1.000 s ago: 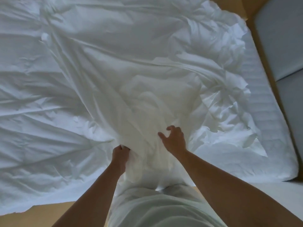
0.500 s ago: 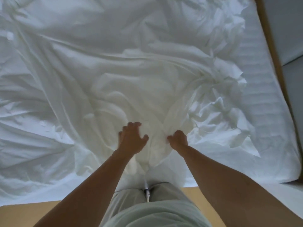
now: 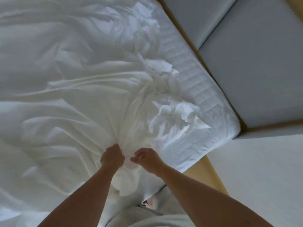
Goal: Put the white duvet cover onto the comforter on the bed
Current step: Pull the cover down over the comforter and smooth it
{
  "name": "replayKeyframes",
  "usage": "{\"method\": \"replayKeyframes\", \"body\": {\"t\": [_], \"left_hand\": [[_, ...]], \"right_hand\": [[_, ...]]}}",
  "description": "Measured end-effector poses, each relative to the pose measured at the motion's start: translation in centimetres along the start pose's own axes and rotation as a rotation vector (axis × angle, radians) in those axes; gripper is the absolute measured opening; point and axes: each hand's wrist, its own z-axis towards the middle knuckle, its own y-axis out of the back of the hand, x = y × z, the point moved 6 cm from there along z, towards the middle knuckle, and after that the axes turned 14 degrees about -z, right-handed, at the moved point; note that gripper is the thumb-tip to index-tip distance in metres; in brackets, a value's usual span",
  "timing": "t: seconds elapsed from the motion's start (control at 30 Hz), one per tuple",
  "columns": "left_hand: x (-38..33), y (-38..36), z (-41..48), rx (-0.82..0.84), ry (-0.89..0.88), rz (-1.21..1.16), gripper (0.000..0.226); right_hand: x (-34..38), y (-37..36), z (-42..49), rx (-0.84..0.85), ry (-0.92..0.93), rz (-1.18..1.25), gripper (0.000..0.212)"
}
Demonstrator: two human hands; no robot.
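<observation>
Left hand grips a bunched fold of the white duvet cover, fingers curled round it. Right hand, just beside it, pinches the same bunch with curled fingers. Beyond both hands the cover spreads crumpled across the bed.

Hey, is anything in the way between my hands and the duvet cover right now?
Nothing visible. The left hand grips bunched white cloth at the near edge of the bed, and the right hand sits against it alongside. Whether that fold is cover or comforter cannot be told.
</observation>
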Motion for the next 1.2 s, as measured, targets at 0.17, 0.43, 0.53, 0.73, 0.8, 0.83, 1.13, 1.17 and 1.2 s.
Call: {"method": "replayKeyframes", "body": {"t": [0.17,0.43,0.53,0.73,0.8,0.83,1.13,1.17,1.2], "left_hand": [[5.4,-1.2,-0.2,0.053,0.062,0.104,0.038],[-4.2,-3.1,-0.9,-0.373,-0.05,0.211,0.098],[-15.0,-4.6,-2.2,-0.462,-0.353,0.129,0.111],[-28.7,-4.5,-4.2,-0.344,-0.347,0.215,0.076],[-29.9,-2.3,-5.4,-0.387,-0.38,0.149,0.039],[-29.9,-1.2,-6.2,-0.381,-0.4,0.076,0.024],[-25.4,3.8,-11.7,0.011,-0.325,-0.833,0.04],[-24.9,4.4,-12.0,0.049,-0.309,-0.987,0.05],[-24.4,4.8,-12.2,0.077,-0.287,-1.09,0.055]], "right_hand": [[-7.8,7.4,3.4,-0.343,-0.497,0.72,0.101],[-13.6,12.3,12.9,0.012,-0.494,1.015,0.051],[-13.1,15.0,11.9,-0.099,-0.308,0.857,0.032],[-7.8,23.1,5.9,-0.287,0.182,0.423,0.017],[-6.0,24.8,3.8,-0.301,0.302,0.379,0.017],[-5.2,25.2,2.7,-0.289,0.343,0.381,0.019],[-0.2,24.1,-3.2,-0.172,0.451,0.588,0.042],[-0.4,23.7,-3.4,-0.187,0.424,0.612,0.041],[-0.5,23.2,-3.7,-0.201,0.394,0.618,0.035]]}}
